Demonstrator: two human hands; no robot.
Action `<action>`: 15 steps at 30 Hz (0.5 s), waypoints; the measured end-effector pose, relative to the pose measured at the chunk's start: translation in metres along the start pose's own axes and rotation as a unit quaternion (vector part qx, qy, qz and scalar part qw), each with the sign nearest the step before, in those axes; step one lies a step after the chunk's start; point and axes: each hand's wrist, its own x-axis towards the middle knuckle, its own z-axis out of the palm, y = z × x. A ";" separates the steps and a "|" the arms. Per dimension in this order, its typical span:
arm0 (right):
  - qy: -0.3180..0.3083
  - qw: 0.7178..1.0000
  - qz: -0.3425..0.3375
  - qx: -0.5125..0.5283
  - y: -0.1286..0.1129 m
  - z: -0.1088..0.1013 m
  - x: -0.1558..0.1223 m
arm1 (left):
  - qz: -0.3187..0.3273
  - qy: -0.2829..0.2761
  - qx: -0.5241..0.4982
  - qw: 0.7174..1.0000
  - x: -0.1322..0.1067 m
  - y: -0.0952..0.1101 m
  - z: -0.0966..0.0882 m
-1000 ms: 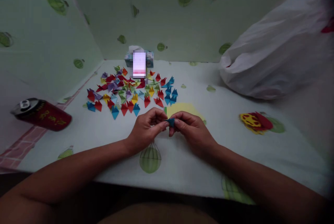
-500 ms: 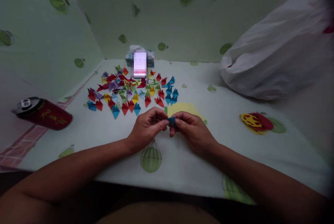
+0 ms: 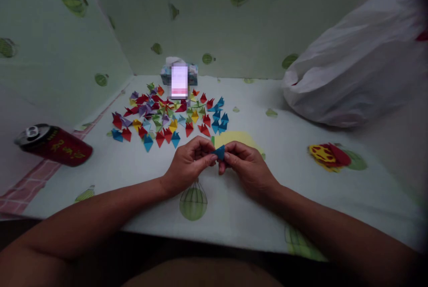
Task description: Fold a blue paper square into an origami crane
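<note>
Between my two hands is a small piece of folded blue paper (image 3: 220,152), showing as a triangle. My left hand (image 3: 192,157) pinches its left side between thumb and fingers. On the other side, my right hand (image 3: 245,162) grips it with the thumb and fingertips, which hide part of the paper. Just behind the hands lies a pale yellow pad of paper (image 3: 234,137) with a green strip at its left end. Farther back to the left, many folded paper figures (image 3: 163,119) in red, blue, yellow, purple and green are spread over the table.
A tissue box (image 3: 194,75) stands at the back with a bright phone (image 3: 179,81) against it. At the left a red drink can (image 3: 63,145) lies tilted. A white plastic bag (image 3: 347,68) fills the back right, with red and yellow cut-outs (image 3: 329,156) nearer me.
More of the blue paper now shows between my fingertips, as a clearer triangle. Both hands have stayed nearly in place, still holding it.
</note>
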 end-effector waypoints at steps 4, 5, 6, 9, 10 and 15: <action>0.015 0.998 -0.031 -0.047 -0.002 0.000 0.000 | 0.005 -0.009 0.012 1.000 0.001 0.000 -0.001; 0.018 0.997 -0.037 -0.061 -0.002 0.000 0.000 | 0.003 -0.015 0.012 1.000 0.001 0.000 -0.001; 0.021 0.996 -0.043 -0.078 -0.003 0.000 -0.001 | -0.002 -0.022 0.012 1.000 0.001 0.001 -0.001; 0.020 0.990 -0.055 -0.132 -0.005 0.000 -0.002 | -0.011 -0.028 0.003 1.000 0.000 0.003 -0.002; 0.020 0.987 -0.058 -0.150 -0.006 0.000 -0.003 | -0.011 -0.026 0.000 1.000 0.000 0.003 -0.002; 0.015 0.966 -0.088 -0.241 -0.007 0.000 -0.004 | 0.001 -0.019 -0.011 1.000 0.000 0.003 -0.001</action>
